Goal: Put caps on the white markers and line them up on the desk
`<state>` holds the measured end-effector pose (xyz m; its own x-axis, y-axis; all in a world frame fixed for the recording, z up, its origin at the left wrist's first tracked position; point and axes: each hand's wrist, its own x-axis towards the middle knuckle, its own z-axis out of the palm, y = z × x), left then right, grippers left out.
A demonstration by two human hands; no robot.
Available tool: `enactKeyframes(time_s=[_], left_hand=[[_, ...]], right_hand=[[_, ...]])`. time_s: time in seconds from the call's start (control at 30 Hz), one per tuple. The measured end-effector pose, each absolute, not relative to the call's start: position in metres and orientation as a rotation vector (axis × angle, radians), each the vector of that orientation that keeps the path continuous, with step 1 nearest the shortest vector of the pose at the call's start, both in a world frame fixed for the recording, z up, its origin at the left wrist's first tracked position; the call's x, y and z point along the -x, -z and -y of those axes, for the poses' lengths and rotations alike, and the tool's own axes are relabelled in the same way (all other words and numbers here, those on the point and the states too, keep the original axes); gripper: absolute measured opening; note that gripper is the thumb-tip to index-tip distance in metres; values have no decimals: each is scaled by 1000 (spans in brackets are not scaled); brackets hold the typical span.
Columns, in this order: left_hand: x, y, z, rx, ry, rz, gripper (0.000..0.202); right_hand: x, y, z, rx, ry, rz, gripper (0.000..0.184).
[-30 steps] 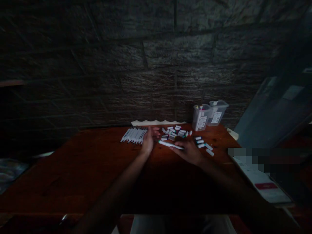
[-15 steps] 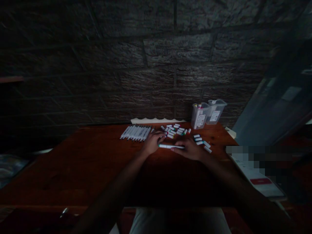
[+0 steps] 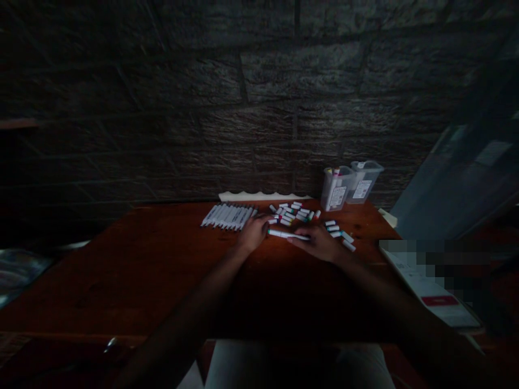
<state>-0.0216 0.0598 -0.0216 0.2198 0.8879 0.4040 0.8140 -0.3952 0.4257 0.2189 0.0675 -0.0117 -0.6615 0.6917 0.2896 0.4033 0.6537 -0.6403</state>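
A white marker [image 3: 286,235] lies crosswise between my two hands on the dark red wooden table [image 3: 141,270]. My right hand [image 3: 318,242] pinches its right end. My left hand [image 3: 254,232] is curled at its left tip, fingers closed there. A neat row of white markers [image 3: 227,216] lies just left of my left hand. A scatter of loose marker caps [image 3: 292,213] with coloured ends sits behind the hands, and a few more caps [image 3: 339,235] lie to the right.
Two clear plastic tubs [image 3: 349,187] stand at the table's back right against a dark brick wall; one holds markers. A scalloped white strip [image 3: 263,196] runs along the back edge. A white sheet with a red label [image 3: 433,294] lies at right.
My left hand moved from the marker row to the left tip of the marker that my right hand holds. The view shifted slightly.
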Motion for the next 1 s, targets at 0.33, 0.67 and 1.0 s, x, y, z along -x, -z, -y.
enactKeyframes(time_s=[0.33,0.67,1.0], left_hand=[[13,10,-50,-2122,-1295,-1734,27],[2,5,-41,-2330,-1050,-1449,41],[-3,13,-42,-2316,-762,-1354,49]], right_hand=[[-220,11,-67,861,-737,2332,34],[-220,13,-70,845,-710,2336,31],[-222,20,-74,750,-702,2381,29]])
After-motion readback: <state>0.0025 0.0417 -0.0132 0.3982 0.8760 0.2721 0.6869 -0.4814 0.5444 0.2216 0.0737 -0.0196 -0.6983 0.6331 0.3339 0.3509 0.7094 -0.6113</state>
